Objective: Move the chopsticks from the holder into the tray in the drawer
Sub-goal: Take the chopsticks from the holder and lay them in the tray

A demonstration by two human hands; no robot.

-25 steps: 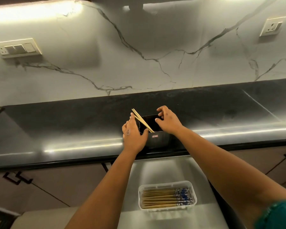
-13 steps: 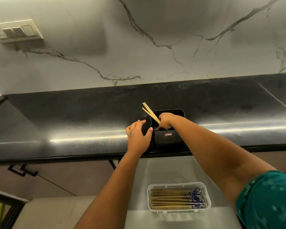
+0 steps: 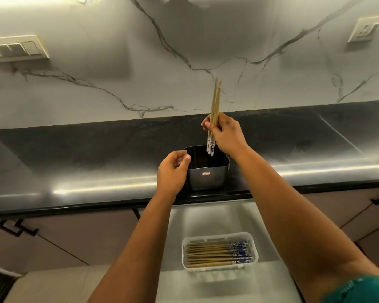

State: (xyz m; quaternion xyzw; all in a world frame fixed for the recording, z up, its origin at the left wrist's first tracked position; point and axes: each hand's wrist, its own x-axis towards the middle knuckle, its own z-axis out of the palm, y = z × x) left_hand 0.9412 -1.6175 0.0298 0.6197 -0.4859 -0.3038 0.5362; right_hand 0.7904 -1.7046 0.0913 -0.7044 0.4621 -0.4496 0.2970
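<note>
A dark square holder point(image 3: 208, 178) stands near the front edge of the black counter. My right hand point(image 3: 225, 134) grips a few wooden chopsticks point(image 3: 214, 106) upright above it; their blue-patterned ends hang just over the holder's opening. My left hand point(image 3: 172, 171) rests against the holder's left side, its fingers loosely curled and nothing in them. Below, in the open drawer point(image 3: 210, 217), a white plastic tray point(image 3: 255, 252) holds several chopsticks lying flat, blue ends to the right.
The black counter point(image 3: 74, 162) runs left to right under a marble wall. A switch panel point(image 3: 15, 49) is on the left of the wall, a socket point(image 3: 365, 28) on the right. Cabinet fronts with dark handles point(image 3: 18, 228) flank the drawer.
My right hand, which was reaching into the holder, has lifted the chopsticks up out of it and now holds them upright. My left hand stays at the holder's left side.
</note>
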